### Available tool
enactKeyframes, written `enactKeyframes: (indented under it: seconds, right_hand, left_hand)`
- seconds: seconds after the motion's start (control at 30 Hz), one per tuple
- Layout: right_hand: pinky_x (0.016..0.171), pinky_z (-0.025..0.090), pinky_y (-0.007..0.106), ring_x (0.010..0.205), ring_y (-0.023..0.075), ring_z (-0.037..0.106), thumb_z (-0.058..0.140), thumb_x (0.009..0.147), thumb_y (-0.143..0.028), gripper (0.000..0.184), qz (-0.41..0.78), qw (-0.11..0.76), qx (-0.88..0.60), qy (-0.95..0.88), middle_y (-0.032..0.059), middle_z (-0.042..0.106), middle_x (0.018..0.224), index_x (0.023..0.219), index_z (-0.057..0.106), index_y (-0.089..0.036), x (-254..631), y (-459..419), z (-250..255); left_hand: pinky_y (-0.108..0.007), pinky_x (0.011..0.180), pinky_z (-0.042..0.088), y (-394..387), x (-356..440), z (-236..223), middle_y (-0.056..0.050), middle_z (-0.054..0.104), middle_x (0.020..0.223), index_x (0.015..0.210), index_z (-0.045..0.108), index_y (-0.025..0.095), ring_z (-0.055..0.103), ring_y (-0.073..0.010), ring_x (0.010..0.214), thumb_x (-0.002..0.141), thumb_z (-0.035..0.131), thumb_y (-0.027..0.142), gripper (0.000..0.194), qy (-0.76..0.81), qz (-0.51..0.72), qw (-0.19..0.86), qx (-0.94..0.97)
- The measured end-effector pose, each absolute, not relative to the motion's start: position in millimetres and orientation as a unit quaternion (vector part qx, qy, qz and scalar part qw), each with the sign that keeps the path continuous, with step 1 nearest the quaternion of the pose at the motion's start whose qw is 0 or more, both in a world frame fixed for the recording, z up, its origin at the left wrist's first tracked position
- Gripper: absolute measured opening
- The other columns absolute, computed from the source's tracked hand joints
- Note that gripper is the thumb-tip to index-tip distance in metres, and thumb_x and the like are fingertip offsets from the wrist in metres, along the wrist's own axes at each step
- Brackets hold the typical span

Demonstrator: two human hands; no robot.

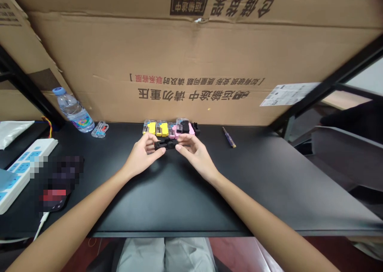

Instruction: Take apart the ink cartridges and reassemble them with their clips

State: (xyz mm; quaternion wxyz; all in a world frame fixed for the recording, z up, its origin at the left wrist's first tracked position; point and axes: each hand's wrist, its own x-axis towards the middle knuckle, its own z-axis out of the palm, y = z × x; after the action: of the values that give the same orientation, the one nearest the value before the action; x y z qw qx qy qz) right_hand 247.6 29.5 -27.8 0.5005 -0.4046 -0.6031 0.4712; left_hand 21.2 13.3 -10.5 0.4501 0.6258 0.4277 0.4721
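Between my two hands, just above the black table [167, 200], is a small black plastic part [166, 144] with a rounded middle; its exact kind I cannot make out. My left hand [143, 154] pinches its left end between thumb and fingers. At the other end, my right hand [196, 154] grips it the same way. Right behind my hands stands a row of small clear-and-coloured plastic pieces: yellow ones [162, 129], a pink one [172, 131] and a black one [183, 126], partly hidden by my fingers.
A screwdriver [229, 137] lies to the right. At the back left are a water bottle [74, 111] and a clear plastic piece [100, 130]. A power strip [28, 172] and a blurred phone [60, 188] with a cable lie left. Cardboard [197, 52] walls the back.
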Motion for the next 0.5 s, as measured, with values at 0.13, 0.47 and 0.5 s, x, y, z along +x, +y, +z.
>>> enactKeyframes:
  seconds: [0.13, 0.47, 0.5]
  right_hand:
    - [0.112, 0.054, 0.045, 0.117, 0.0271, 0.071, 0.086, 0.086, -0.056, 0.046, 0.559, 0.412, -0.388, -0.606, 0.0079, 0.078, 0.119, 0.115, 0.076, -0.023, 248, 24, -21]
    - [0.097, 0.06, 0.039, 0.106, 0.0223, 0.072, 0.091, 0.081, -0.048, 0.052, 0.629, 0.459, -0.361, -0.514, 0.0057, 0.077, 0.114, 0.124, 0.074, -0.025, 249, 27, -19]
    - [0.096, 0.059, 0.038, 0.104, 0.0215, 0.072, 0.091, 0.081, -0.048, 0.049, 0.628, 0.46, -0.365, -0.51, 0.005, 0.077, 0.111, 0.12, 0.074, -0.025, 251, 28, -19]
  left_hand:
    - [-0.029, 0.079, 0.06, 8, 24, -6, -0.004, 0.077, 0.098, 0.094, 0.054, 0.022, 0.076, -0.0178, 0.087, 0.086, 0.084, 0.046, 0.04, 0.418, 0.448, 0.456, 0.645]
    - [-0.047, 0.106, 0.047, 28, -15, 4, -0.008, 0.073, 0.124, 0.107, 0.07, 0.023, 0.066, -0.0297, 0.117, 0.102, 0.067, 0.052, 0.029, 0.458, 0.32, 0.098, 0.824]
    - [-0.047, 0.105, 0.047, 31, -20, 3, -0.009, 0.072, 0.126, 0.113, 0.07, 0.023, 0.065, -0.0308, 0.118, 0.103, 0.065, 0.052, 0.031, 0.483, 0.307, 0.079, 0.816]
